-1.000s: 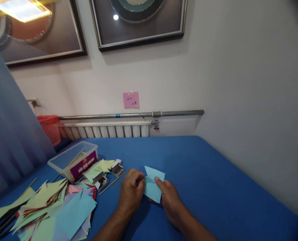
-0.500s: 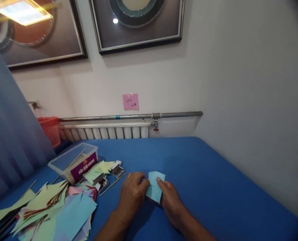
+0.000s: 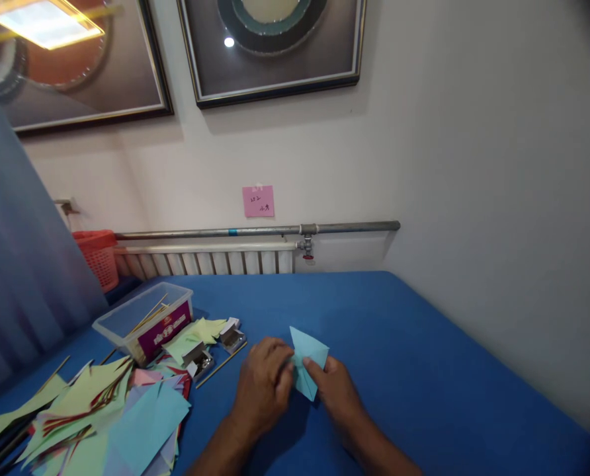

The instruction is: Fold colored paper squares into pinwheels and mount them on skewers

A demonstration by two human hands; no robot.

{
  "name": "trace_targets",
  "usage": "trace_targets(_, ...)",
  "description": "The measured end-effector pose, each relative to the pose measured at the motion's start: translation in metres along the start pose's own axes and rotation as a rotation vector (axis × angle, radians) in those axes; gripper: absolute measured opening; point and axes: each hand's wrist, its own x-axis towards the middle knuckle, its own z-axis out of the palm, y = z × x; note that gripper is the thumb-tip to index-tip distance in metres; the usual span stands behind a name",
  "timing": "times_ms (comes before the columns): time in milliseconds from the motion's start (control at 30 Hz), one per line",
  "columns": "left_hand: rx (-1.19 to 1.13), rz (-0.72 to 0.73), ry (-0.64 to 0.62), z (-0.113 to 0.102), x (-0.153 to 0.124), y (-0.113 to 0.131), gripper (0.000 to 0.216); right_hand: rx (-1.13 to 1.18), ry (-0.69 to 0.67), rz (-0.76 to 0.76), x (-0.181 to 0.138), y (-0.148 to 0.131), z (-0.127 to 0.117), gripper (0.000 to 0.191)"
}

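Two hands share one folded piece of light-blue paper (image 3: 309, 362), which sits low over the blue table (image 3: 424, 357), about mid-width and close in front of the person. Whether its lower tip rests on the cloth cannot be told. The paper is a pointed shape. Its long axis runs from a far tip, leaning slightly left, down to a near tip that points back at the person, and a shorter corner juts to the right.

The left hand (image 3: 265, 390) lies just left of the paper, fingers curled together, pinching the left edge. The right hand (image 3: 337, 391) lies just right and a little nearer the person, with thumb and forefinger closed on the lower right edge. Both touch the paper, so neither is the nearer one; the far tip stands free above them.

To the left, apart from the hands, a thin stick (image 3: 223, 362) lies aslant on the table beside two small open boxes (image 3: 233, 336). Beyond those is a clear tub (image 3: 143, 316) with more sticks in it. A loose pile (image 3: 101, 410) of yellow, blue, pink and red sheets spreads across the near left corner.

Right of the hands, the table runs to the wall (image 3: 498, 231). At the far edge are a radiator (image 3: 206, 262), a pipe (image 3: 255, 230), a pink note (image 3: 258, 200) and a red basket (image 3: 96, 254), with a curtain (image 3: 22, 264) hanging at the left. None of these lies between the hands and the paper.
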Motion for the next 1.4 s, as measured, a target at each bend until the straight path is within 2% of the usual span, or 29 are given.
trace_targets(133, -0.438, -0.563, -0.078, 0.001, 0.007, -0.002, 0.019, -0.087, -0.008, -0.031, -0.005, -0.012, 0.001, 0.032)
trace_targets(200, -0.628, -0.731, -0.121, 0.005, 0.009, -0.007, 0.024, -0.139, -0.004, -0.039, -0.009, -0.017, 0.003, 0.029)
trace_targets(267, -0.77, -0.8, -0.145, 0.01, 0.008, -0.011, 0.03, -0.165, -0.012, -0.047, -0.011, -0.019, 0.005, 0.028)
trace_targets(367, -0.861, -0.849, -0.131, 0.013, 0.007, -0.014, 0.032, -0.18, -0.042, -0.038, -0.013, -0.02, 0.005, 0.026)
trace_targets(700, -0.892, -0.885, -0.107, 0.013, 0.007, -0.015, 0.039, -0.134, -0.038, -0.014, -0.011, -0.018, 0.005, 0.024)
trace_targets(900, -0.933, -0.934, -0.097, 0.01, 0.007, -0.007, 0.04, -0.07, -0.03, -0.013, -0.01, -0.016, 0.003, 0.024)
trace_targets(1167, -0.954, -0.957, -0.105, 0.007, 0.008, -0.007, 0.036, -0.077, -0.088, 0.006, -0.008, -0.013, 0.001, 0.027)
trace_targets(1400, -0.997, -0.954, -0.2, 0.009, 0.005, -0.011, 0.035, -0.123, -0.136, -0.025, -0.01, -0.017, 0.001, 0.022)
